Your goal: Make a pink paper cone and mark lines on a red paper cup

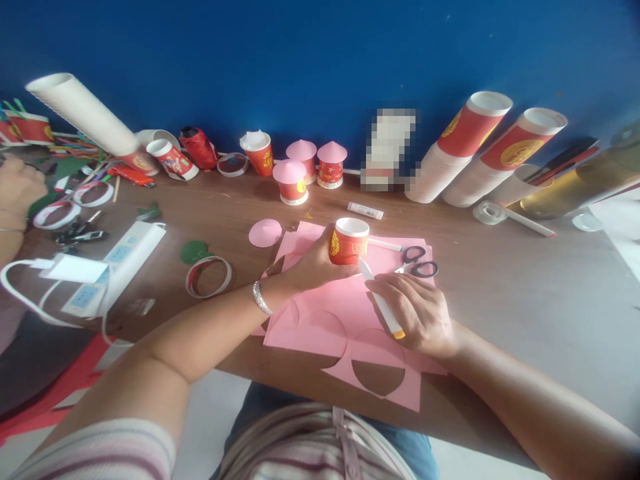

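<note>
My left hand [311,265] grips a red paper cup [349,241] turned upside down on a pink paper sheet [345,313]. My right hand [415,310] holds a white pen with an orange end [381,300], its tip touching the sheet at the cup's rim. The pink sheet has round holes cut out of it near the table edge. A cut pink circle [265,233] lies to the left of the cup. Scissors [417,261] rest on the sheet just right of the cup.
Three cups with pink cone lids [307,167] stand by the blue wall. Stacks of paper cups [463,143] lie at the right. A glue stick [365,211], tape rolls [209,276], a white power strip [113,267] and another person's hand [17,190] are around.
</note>
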Demonstrator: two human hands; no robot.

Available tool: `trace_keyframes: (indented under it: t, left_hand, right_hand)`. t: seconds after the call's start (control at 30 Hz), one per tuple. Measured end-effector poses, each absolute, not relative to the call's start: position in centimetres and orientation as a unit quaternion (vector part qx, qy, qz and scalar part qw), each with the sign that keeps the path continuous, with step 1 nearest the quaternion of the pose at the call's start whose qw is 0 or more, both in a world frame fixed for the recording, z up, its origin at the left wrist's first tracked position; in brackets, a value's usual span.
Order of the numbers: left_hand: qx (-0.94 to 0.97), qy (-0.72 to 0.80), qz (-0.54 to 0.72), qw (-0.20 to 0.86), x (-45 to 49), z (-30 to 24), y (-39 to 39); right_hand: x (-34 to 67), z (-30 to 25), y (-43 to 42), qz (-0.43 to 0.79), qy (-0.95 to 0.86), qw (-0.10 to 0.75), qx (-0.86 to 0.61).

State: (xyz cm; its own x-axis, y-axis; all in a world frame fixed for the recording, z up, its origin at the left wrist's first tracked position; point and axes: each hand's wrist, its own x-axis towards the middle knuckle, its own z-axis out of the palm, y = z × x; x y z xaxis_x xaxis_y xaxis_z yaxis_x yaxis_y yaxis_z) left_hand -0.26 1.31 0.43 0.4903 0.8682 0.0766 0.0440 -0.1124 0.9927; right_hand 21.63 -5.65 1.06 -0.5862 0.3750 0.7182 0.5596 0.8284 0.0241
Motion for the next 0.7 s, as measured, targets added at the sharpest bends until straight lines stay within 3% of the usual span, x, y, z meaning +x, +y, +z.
trace_keyframes:
  t: [0.7]
  left_hand:
    - [0.681,0.351,0.375,0.523,-0.5,-0.8,1.5]
  right_hand:
    - [21.2,1.2,-5.9,-0.126,-0.885,0.385,-0.230]
